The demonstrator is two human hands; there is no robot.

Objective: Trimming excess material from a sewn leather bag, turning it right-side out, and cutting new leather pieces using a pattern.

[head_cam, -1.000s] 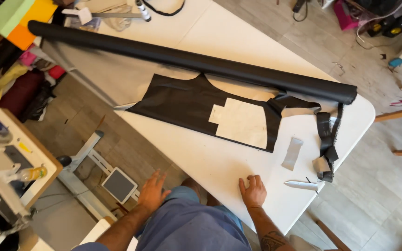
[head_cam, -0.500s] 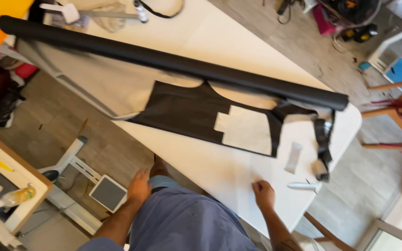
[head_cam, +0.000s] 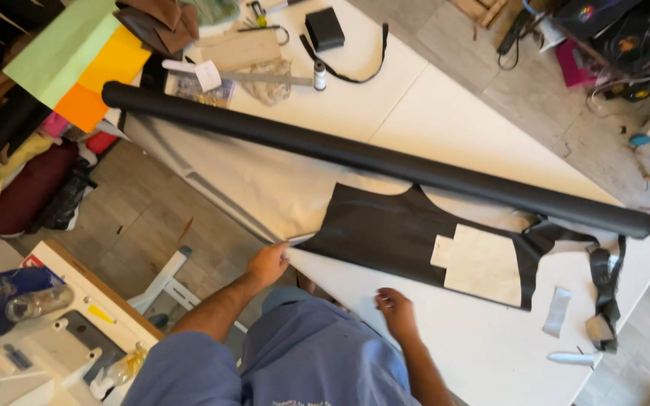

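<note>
Black cut fabric piece lies flat on the white table, just below a long black roll, with a pale paper pattern on it. Left hand pinches the fabric's left corner at the table edge; right hand rests loosely curled on the table, grasping nothing.

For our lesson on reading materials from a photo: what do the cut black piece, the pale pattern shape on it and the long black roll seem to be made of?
Cut black piece: probably thin leather or faux leather; matte and lying flat and limp, the left hand at its corner.
Pale pattern shape: likely paper or card; flat, stiff-edged, off-white.
Long black roll: seemingly the same matte black sheet, wound tight; its core is hidden.
</note>
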